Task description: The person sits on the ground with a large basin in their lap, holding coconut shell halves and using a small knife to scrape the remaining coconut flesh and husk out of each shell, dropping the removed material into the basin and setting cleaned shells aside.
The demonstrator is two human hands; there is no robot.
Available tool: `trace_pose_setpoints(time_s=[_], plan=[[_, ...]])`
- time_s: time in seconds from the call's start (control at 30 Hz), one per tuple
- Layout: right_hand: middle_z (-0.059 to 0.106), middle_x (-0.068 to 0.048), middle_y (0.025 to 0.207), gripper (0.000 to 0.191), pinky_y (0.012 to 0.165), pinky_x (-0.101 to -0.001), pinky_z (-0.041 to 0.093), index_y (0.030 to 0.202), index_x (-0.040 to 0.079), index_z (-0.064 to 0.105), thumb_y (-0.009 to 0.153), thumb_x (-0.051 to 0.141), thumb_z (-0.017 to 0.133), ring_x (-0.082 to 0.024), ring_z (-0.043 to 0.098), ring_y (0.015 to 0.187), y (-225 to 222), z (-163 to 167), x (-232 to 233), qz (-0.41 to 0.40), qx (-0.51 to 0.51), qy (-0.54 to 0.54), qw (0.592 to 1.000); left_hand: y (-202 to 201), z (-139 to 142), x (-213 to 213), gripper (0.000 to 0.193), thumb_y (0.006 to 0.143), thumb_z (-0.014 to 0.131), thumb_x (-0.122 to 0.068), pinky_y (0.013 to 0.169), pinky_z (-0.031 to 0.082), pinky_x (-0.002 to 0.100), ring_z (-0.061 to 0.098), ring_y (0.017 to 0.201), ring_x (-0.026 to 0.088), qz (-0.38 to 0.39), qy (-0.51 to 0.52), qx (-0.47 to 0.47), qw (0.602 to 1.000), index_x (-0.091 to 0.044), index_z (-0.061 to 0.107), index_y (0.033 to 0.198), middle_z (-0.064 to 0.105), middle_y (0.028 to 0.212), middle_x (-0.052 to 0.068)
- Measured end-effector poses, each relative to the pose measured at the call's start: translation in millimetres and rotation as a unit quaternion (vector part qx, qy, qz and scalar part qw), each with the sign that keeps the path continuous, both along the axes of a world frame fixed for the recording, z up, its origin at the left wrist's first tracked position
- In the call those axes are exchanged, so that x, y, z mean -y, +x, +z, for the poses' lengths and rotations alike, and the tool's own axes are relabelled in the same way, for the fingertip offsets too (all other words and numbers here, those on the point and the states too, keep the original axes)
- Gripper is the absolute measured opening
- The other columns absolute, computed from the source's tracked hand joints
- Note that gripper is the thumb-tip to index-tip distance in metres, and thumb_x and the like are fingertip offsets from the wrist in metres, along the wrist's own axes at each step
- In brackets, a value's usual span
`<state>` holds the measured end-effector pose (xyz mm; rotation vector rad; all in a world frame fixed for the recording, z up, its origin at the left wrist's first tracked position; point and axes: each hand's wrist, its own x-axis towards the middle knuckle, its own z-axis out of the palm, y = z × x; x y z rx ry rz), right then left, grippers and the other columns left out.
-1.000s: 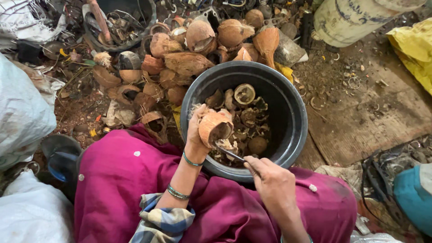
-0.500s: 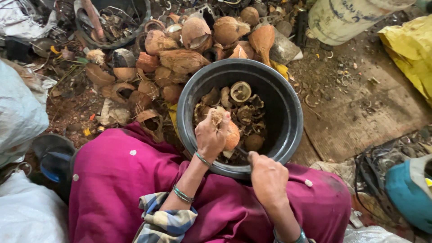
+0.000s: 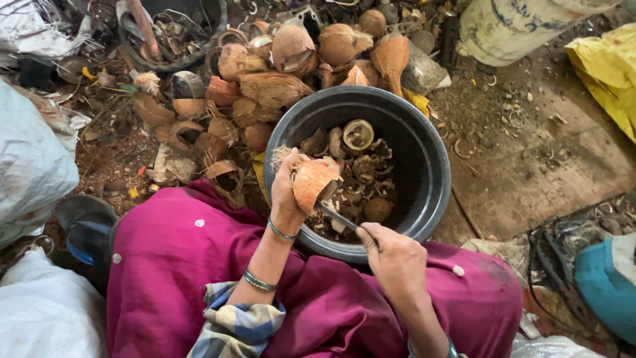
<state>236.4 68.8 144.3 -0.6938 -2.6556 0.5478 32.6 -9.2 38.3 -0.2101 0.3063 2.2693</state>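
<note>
1. Magenta garment (image 3: pixel 199 265): covers the person's lap across the lower frame; white dots on the cloth; a checked sleeve cuff (image 3: pixel 235 328) at the bottom edge.
2. Black round tub (image 3: pixel 430 166): set against the knees, just above the lap; holds brown shell fragments (image 3: pixel 358 169) and one cut half shell with a pale rim (image 3: pixel 358 134).
3. Heap of coconut husks and shells (image 3: pixel 278 86): on the ground beyond and left of the tub, touching its far rim; whole fibrous nuts mixed with broken halves.
4. Pale drum (image 3: pixel 517 26): upper right, well apart from the tub.
5. Yellow sack (image 3: pixel 609 73): right edge.
6. White sacks (image 3: pixel 33 166): left edge.
7. Left hand (image 3: pixel 286 189): over the tub's near-left rim, fingers wrapped around a coconut half shell (image 3: pixel 311 182); firm hold, two bangles on the wrist and forearm.
8. Right hand (image 3: pixel 397 262): over the tub's near rim, closed tight around the handle of a metal blade (image 3: pixel 338 213).
9. Coconut half shell: orange-brown, held above the tub's inside, just inside its near-left wall.
10. Metal blade: slim, its tip touching the shell's lower edge.
</note>
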Motion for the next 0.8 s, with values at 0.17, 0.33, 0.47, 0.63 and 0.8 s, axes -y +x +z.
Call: trace_pose_setpoints(time_s=[0.17, 0.33, 0.47, 0.63, 0.8], plan=[[0.073, -0.01, 0.075, 0.022, 0.059, -0.0458, 0.053, 0.094, 0.02, 0.077, 0.092, 0.039, 0.066, -0.034, 0.07, 0.069, 0, 4, -5, -0.007, 0.084, 0.01, 0.996, 6, -4, -1, 0.031, 0.104, 0.049, -0.03, 0.079, 0.06, 0.043, 0.071, 0.083, 0.036, 0.034, -0.024, -0.069, 0.997, -0.004, 0.06, 0.092, 0.072, 0.089, 0.024], [0.072, -0.009, 0.073, 0.022, 0.059, -0.0473, 0.052, 0.09, 0.019, 0.074, 0.093, 0.038, 0.064, -0.034, 0.07, 0.069, 1, -5, -4, 0.003, 0.113, 0.054, 0.992, 18, -1, -12, 0.027, 0.11, 0.059, -0.022, 0.074, 0.054, 0.038, 0.065, 0.082, 0.026, 0.145, -0.308, -0.349, 0.873, 0.001, 0.069, 0.1, 0.071, 0.093, 0.013], [0.073, -0.008, 0.078, 0.016, 0.063, -0.047, 0.054, 0.087, 0.017, 0.071, 0.094, 0.025, 0.059, -0.033, 0.072, 0.073, 5, -19, -5, -0.011, 0.176, 0.126, 0.976, 38, 14, -15, 0.028, 0.101, 0.063, -0.031, 0.066, 0.056, 0.039, 0.072, 0.072, 0.028, 0.119, -0.499, -0.513, 0.688, -0.004, 0.071, 0.1, 0.075, 0.078, 0.012], [0.073, -0.009, 0.077, 0.024, 0.065, -0.0486, 0.054, 0.087, 0.016, 0.07, 0.098, 0.032, 0.057, -0.035, 0.072, 0.074, 2, -26, -22, -0.041, 0.196, 0.132, 0.971, 48, 21, -15, 0.03, 0.1, 0.065, -0.034, 0.063, 0.055, 0.041, 0.072, 0.07, 0.032, 0.157, -0.537, -0.598, 0.574, -0.005, 0.069, 0.104, 0.074, 0.076, 0.016], [0.074, -0.01, 0.08, 0.024, 0.069, -0.0484, 0.055, 0.091, 0.018, 0.074, 0.097, 0.035, 0.059, -0.035, 0.072, 0.078, 8, -12, -32, -0.063, 0.151, 0.1, 0.981, 18, 6, -12, 0.036, 0.107, 0.063, -0.032, 0.071, 0.055, 0.039, 0.073, 0.076, 0.031, 0.191, -0.4, -0.363, 0.82, 0.002, 0.073, 0.099, 0.075, 0.09, 0.016]])
